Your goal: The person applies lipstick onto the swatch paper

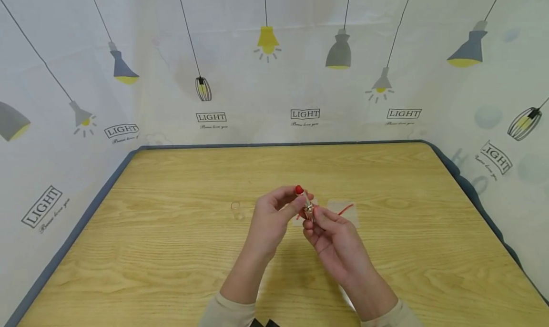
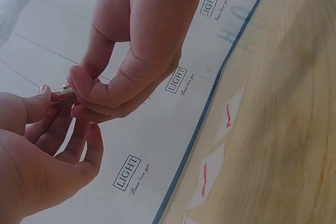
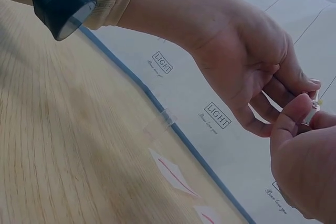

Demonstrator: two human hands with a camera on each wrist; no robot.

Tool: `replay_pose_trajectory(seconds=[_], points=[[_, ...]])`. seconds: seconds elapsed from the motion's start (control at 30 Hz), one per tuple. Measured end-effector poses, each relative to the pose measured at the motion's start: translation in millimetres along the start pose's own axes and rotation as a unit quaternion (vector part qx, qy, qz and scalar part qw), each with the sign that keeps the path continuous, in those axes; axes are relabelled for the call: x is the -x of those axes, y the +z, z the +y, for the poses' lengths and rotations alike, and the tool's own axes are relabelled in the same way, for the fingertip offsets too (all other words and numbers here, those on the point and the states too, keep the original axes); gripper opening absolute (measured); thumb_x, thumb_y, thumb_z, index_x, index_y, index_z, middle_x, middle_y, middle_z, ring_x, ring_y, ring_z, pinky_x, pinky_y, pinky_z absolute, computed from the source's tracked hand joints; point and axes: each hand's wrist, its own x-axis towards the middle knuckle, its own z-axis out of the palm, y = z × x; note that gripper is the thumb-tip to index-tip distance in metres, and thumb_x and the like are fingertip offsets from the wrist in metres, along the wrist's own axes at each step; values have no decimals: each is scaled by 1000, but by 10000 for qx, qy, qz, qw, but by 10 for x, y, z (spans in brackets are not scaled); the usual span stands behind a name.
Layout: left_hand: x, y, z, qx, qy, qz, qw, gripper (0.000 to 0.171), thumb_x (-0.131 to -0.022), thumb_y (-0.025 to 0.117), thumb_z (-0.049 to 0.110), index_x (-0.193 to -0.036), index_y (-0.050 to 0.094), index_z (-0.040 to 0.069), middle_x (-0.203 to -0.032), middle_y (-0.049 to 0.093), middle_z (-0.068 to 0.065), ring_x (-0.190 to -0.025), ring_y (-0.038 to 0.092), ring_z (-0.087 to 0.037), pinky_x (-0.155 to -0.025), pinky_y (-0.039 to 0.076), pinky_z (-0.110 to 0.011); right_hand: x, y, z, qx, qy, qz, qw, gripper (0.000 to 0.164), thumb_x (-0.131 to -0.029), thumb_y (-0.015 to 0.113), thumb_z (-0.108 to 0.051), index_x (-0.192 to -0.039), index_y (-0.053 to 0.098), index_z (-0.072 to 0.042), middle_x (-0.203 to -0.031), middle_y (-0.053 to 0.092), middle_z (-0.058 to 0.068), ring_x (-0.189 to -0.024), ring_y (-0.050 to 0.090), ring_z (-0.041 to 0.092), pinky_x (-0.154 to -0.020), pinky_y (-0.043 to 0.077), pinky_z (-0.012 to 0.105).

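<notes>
Both hands meet on a lipstick [image 1: 309, 209] in a shiny gold-toned case, held above the table, its red tip tilted up and to the left. My left hand [image 1: 271, 216] pinches the upper part of the tube, with the thumb on the near side. Lower down, the right hand [image 1: 339, 243] grips the base between thumb and fingers. In the left wrist view, the lipstick's case [image 2: 64, 95] shows between the fingertips, its red tip hidden. Behind the hands lies a pale paper slip [image 1: 348, 211] with a red stroke; another slip is partly covered by the hands.
A small see-through object [image 1: 235, 206] lies on the wooden table [image 1: 171, 260], left of the hands. Marked slips [image 2: 206, 178] appear again in the left wrist view. A white sheet printed with lamps [image 1: 240, 93] stands around the table's back and sides, edged by a blue band [image 1: 274, 145].
</notes>
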Motion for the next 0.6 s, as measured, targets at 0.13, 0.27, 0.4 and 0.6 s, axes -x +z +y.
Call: replay_pose_trajectory(seconds=[0.13,0.27,0.4,0.6], points=[[-3,17,10,-53,-86,218,9997,23,-99,78,15,-116,76,1,-112,80,-14,-105,70,-12,-89,55,-29,-2,2,-1,8,-55,-1,10000,32,-113,50,-12,-99,79,-14,-94,74,-4,-83,63,6,-82,55,16],[-14,23,5,-127,-133,407,9990,23,-96,82,19,-111,76,2,-105,79,-8,-104,70,-14,-86,56,-30,1,12,-7,22,-122,-6,9999,32,-112,52,-11,-99,81,-15,-95,75,-5,-84,63,5,-82,56,16],[-16,32,4,-146,-137,487,9986,21,-94,83,17,-108,76,3,-103,78,-5,-102,70,-14,-84,56,-30,5,26,-9,10,-158,45,9999,32,-112,52,-11,-98,81,-14,-94,75,-5,-83,63,5,-81,56,16],[-19,59,0,-148,-91,637,9978,22,-93,85,17,-106,75,3,-99,79,-6,-98,70,-14,-85,56,-30,2,42,-3,-45,-179,154,9997,32,-112,52,-10,-96,79,-14,-94,74,-4,-83,64,6,-80,55,16]])
